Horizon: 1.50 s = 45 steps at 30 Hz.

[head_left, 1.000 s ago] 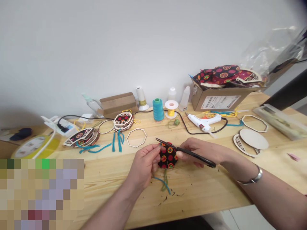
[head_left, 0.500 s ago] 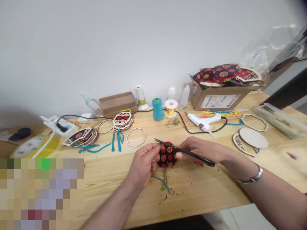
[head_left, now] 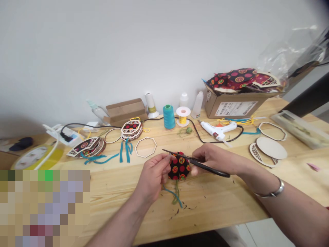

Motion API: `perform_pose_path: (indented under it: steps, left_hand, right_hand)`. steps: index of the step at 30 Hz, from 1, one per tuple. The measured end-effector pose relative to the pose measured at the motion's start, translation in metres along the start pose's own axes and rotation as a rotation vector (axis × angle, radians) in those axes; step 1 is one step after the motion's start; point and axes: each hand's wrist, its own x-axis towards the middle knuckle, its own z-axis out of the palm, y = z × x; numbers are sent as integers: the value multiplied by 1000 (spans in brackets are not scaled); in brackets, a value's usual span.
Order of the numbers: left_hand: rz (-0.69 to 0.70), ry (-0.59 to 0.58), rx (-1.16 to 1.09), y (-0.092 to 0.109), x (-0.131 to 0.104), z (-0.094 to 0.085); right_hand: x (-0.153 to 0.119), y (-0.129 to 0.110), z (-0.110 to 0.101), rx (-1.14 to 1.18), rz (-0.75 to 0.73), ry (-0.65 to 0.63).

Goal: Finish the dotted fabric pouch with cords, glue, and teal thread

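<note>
My left hand (head_left: 157, 175) pinches the left edge of a black patterned fabric piece (head_left: 179, 168) with red and orange round motifs. Black-handled scissors (head_left: 210, 168) are gripped in my right hand (head_left: 213, 159), their blades reaching left across the fabric's upper edge. Blade tips end just above my left fingertips. From below the fabric hang a blue cord (head_left: 172, 193) and a green cord (head_left: 177, 195). Small dark scraps (head_left: 177, 212) lie on the wooden table (head_left: 118, 212) beneath.
Behind my hands stand a teal thread cone (head_left: 169, 117) and a yellow spool (head_left: 183, 118). A white glue gun (head_left: 218, 129) lies right of them, before a fabric-filled cardboard box (head_left: 236, 104). Stacked ornaments (head_left: 131, 129) and an octagonal frame (head_left: 146, 147) lie to the left.
The scissors have shifted slightly left, their tips now further past the fabric's top edge. My right fingers have changed position on the handles. My left hand keeps its pinch.
</note>
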Motion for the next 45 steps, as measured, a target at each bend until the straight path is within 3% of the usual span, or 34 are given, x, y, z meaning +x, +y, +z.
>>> perform_pose_path:
  steps: [4,8,12,16,21,27,32,36,40,45]
  left_hand:
    - [5,-2,-7,-1,2,-2]
    - [12,1,-22,-1,3,-3]
    - [31,38,-16,1,3,-2]
    - [39,30,-22,1,4,-3]
    - [61,48,-57,0,5,-6]
    - [58,42,-51,1,1,-4]
    - [60,38,-45,2,1,-2]
    - [61,32,-44,2,1,-2]
    - [68,33,-43,2,2,-2]
    - [64,36,-58,1,3,-3]
  right_hand:
    - [-7,-1,-7,-94,-166,38]
    - [-22,-6,-22,-267,-180,68]
    - [-37,-4,-39,-465,-15,97]
    - [-45,14,-50,-672,216,127]
    - [-45,31,-52,-827,406,202]
    - [-39,23,-47,-887,562,189]
    - [-37,23,-48,-897,538,215]
    - [-34,20,-47,-714,287,191]
    - [-26,3,-31,-453,49,98]
    - [-15,-9,-11,-413,-29,46]
